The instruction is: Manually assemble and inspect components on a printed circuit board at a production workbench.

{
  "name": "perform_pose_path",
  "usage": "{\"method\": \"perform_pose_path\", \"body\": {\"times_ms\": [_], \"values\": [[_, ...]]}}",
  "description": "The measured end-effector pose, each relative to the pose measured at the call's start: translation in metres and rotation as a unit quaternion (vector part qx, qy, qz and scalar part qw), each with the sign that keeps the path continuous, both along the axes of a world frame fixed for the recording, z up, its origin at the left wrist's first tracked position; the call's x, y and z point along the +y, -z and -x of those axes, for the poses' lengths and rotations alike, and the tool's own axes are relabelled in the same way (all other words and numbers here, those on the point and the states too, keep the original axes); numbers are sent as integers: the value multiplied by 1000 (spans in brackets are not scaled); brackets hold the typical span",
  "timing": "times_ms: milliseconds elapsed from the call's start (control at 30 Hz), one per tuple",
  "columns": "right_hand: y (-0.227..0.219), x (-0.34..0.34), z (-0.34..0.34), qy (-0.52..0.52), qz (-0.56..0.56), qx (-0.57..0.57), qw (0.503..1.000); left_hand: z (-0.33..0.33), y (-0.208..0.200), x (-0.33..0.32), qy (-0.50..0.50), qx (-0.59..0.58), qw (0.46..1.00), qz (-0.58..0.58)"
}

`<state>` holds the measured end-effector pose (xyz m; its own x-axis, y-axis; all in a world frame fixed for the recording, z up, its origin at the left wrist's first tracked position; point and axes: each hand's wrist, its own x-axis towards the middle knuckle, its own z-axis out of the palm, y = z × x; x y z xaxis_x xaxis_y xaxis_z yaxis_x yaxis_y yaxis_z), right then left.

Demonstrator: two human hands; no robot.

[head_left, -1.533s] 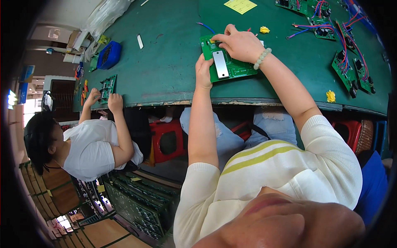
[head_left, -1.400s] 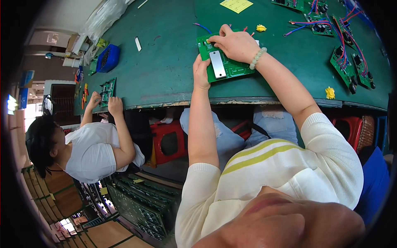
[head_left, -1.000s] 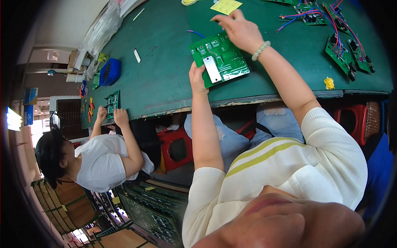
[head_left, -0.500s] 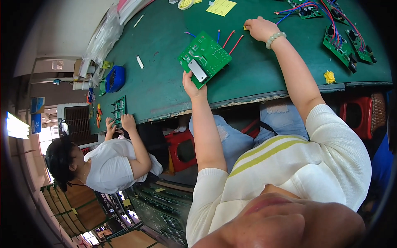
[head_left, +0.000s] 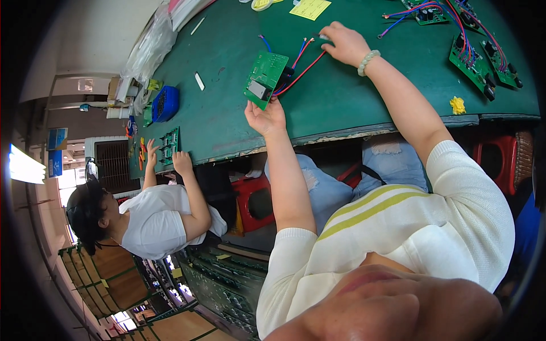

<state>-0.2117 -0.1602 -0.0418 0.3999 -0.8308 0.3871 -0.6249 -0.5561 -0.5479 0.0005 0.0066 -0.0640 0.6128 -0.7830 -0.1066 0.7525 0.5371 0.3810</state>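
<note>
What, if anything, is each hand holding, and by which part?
The left hand holds the green circuit board by its lower edge. At the right hand, something small and pale shows; whether it's held, I can't tell.

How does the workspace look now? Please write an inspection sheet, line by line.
Surface: dark green tabletop, front edge worn and chipped.
Job's things: green rectangular circuit board bearing a silver rectangular metal plate, raised and tilted.
Clutter: crumpled yellow piece, yellow paper sheet, flat white strip.
Hands: left hand holds the board's lower edge; right hand has bent fingers near a red wire end, grip unclear.
Cables: thin red wires and blue wires extend beyond the board.
Surroundings: co-worker in white shirt at left, red plastic stool.
</note>
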Motion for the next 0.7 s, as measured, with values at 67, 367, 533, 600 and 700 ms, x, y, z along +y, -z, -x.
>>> {"method": "perform_pose_path", "body": {"times_ms": [67,367,533,600,700], "values": [[7,1,-9,-137,32,-32,989,-2,1,-1,4,-80,997,-3],[16,21,-26,-189,0,49,981,10,11,-5,21,-325,945,-30],[23,16,-28,-190,18,62,980,15,12,-9,-35,-334,937,-93],[30,10,-27,-158,56,-34,985,13,14,-12,-47,-337,936,-89],[14,5,-27,-73,58,-209,973,9,17,-9,-79,-337,934,-89]]}}
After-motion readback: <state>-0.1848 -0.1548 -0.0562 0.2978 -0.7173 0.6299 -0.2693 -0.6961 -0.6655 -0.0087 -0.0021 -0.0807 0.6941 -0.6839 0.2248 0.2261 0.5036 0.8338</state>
